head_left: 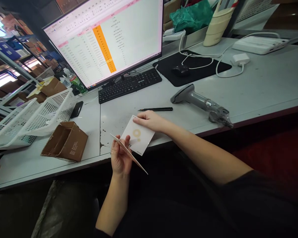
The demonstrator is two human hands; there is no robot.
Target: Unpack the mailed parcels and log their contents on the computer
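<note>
My right hand [151,121] pinches the upper corner of a white card [136,134] printed with a pale gold ring and some dark lettering. Lower and to the left, my left hand [121,157] is closed on a thin stack of cards [132,157], seen nearly edge-on and tilted. The fingertips of my left hand reach the lower left part of the white card; whether they grip it too I cannot tell. Both hands are just over the desk's front edge. Behind my right hand lies a black pen [156,109].
An open cardboard box [76,142] stands left on the desk [89,115], beside white perforated baskets [51,110] and a phone [76,109]. A grey barcode scanner [201,102] lies right. Behind are a keyboard [130,85], monitor [136,36], mouse [180,70] and white cables.
</note>
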